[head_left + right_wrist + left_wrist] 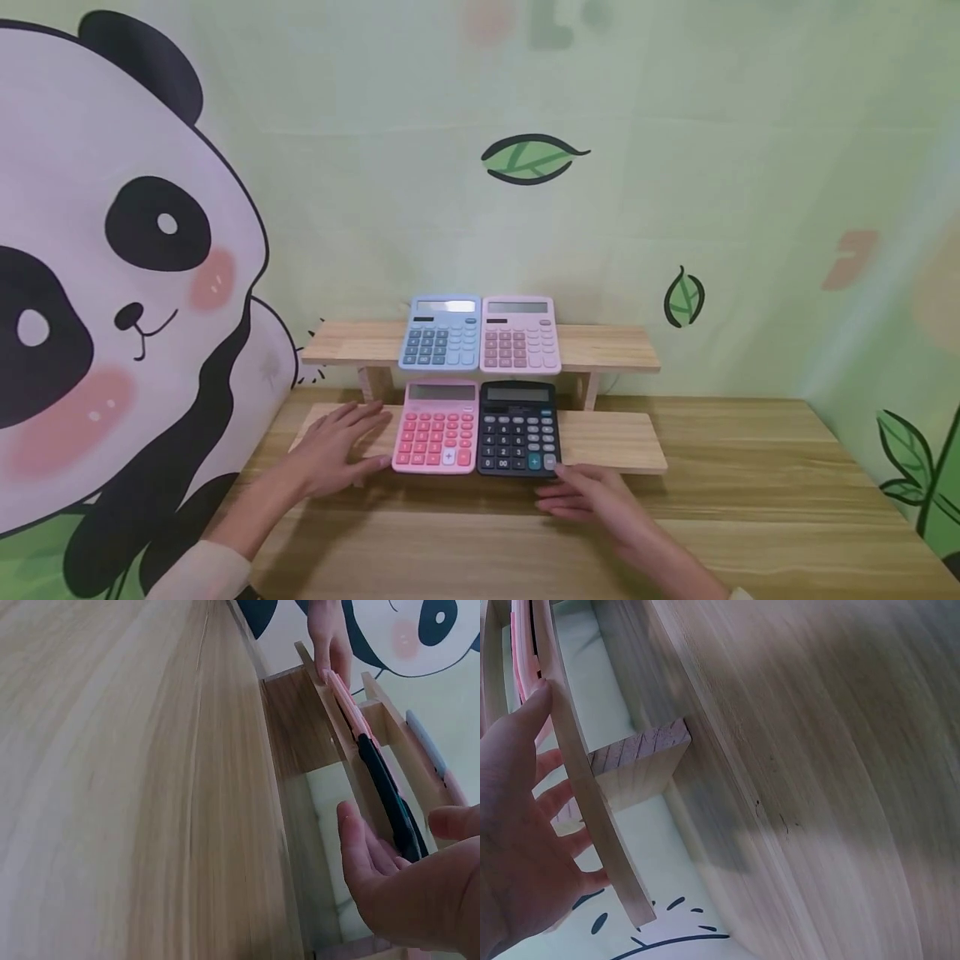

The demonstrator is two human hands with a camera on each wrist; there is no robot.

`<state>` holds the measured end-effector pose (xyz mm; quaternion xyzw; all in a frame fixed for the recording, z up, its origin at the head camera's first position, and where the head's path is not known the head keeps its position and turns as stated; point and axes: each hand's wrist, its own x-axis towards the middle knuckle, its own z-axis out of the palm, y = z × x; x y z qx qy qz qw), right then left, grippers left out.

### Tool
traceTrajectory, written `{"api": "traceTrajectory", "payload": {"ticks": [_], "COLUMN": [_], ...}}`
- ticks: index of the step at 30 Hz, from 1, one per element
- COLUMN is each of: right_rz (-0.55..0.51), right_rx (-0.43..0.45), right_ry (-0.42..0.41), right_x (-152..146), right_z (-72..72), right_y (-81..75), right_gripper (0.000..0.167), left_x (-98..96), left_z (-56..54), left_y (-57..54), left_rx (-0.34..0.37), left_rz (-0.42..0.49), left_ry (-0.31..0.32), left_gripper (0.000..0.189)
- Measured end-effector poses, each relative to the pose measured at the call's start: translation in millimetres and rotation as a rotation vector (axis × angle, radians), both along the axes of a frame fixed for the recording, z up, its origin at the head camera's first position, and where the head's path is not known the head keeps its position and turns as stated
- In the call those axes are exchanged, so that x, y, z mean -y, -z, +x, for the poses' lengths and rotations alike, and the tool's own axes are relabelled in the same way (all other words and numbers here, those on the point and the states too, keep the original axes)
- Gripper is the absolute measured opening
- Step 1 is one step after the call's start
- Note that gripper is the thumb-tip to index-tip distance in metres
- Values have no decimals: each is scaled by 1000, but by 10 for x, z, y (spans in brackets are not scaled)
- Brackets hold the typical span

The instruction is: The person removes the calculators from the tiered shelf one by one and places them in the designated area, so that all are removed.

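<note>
Two calculators lie side by side on the lower wooden shelf [615,442]: a pink calculator [437,425] on the left and a black calculator [518,429] on the right. My left hand [341,446] rests at the shelf's left part with fingers spread, its thumb tip right at the pink calculator's lower left edge. My right hand [600,504] is at the black calculator's lower right corner, thumb tip by the corner and fingers lower, in front of the shelf edge. In the right wrist view, thumb and fingers stand apart around the black calculator's end [401,817].
Behind and higher, an upper wooden shelf [611,348] holds a blue calculator [441,333] and a pale pink calculator [520,335]. The stand sits on a wood-grain table [750,483]. A green backdrop [390,150] with a printed panda [127,275] rises behind.
</note>
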<state>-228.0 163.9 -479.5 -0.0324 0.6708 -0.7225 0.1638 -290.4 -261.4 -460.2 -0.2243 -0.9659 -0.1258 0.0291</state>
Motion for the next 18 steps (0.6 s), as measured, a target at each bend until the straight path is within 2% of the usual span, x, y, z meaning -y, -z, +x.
{"api": "traceTrajectory", "payload": {"ticks": [8,18], "right_rz": [-108,-151], "right_rx": [50,84], "right_ry": [24,90], "right_x": [93,151], "right_z": [-29,-22], "right_y": [48,79], "right_gripper": [52,49], "left_x": [5,-58], "left_z": [3,6], "left_y": [11,-17], "left_rx": [11,37], "left_rz": [-14,0], "left_ry": [-17,-22], "left_gripper": [80,79]}}
